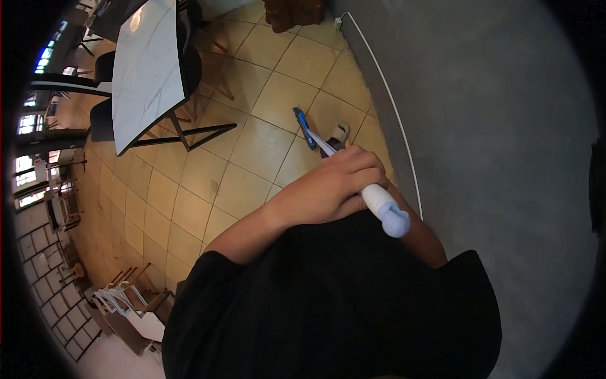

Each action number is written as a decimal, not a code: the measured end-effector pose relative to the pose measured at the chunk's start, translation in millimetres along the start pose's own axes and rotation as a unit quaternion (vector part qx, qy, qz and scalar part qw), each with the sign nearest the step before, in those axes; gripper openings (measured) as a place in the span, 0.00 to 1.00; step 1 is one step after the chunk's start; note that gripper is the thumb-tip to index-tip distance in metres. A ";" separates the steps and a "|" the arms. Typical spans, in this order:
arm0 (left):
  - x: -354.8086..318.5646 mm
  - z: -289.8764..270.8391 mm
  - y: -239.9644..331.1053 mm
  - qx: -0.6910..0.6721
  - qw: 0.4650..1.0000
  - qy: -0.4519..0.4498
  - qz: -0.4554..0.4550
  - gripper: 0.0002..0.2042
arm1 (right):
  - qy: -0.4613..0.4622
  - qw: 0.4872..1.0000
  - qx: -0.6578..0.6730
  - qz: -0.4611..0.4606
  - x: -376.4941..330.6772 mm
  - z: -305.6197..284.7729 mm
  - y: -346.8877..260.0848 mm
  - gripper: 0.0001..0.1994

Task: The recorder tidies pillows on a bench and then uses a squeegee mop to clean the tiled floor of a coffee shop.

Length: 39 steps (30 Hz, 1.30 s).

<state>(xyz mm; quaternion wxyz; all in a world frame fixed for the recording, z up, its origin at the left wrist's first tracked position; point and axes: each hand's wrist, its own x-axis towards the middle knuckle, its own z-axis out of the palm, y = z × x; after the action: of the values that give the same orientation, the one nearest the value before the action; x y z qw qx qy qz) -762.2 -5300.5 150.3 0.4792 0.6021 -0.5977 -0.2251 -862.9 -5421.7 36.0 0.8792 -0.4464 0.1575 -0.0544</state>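
A long-handled flat mop [387,208] slants away from my body, its white handle ending in a rounded light-blue cap near my chest. Its narrow blue head [304,128] lies on the tiled floor ahead. My left hand [344,179] is closed around the upper handle, its back facing up. From the right, my right forearm reaches the same place; my right hand [376,165] also closes on the handle, mostly hidden by the left hand and the handle. One of my shoes [341,132] shows just beyond the hands, beside the mop head.
At right, a grey wall [492,126] runs close beside me, with a white cable [395,107] along its base. A marble-look table [151,76] with angled black legs and dark chairs stands at the far left. White-and-wood furniture [129,297] is at lower left. A brown wooden piece [293,12] stands ahead.
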 end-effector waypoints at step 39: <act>270.6 -412.7 -327.0 -0.100 0.990 -0.078 -0.068 0.14 | 0.201 0.917 0.163 0.305 645.2 -77.1 17.0 0.07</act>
<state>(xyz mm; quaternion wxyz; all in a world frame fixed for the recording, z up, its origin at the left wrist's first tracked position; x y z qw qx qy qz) -199.2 -5483.3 136.7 0.4722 0.5712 -0.5655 -0.3618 -279.4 -5623.3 -167.6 0.8637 -0.2067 0.4481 0.1028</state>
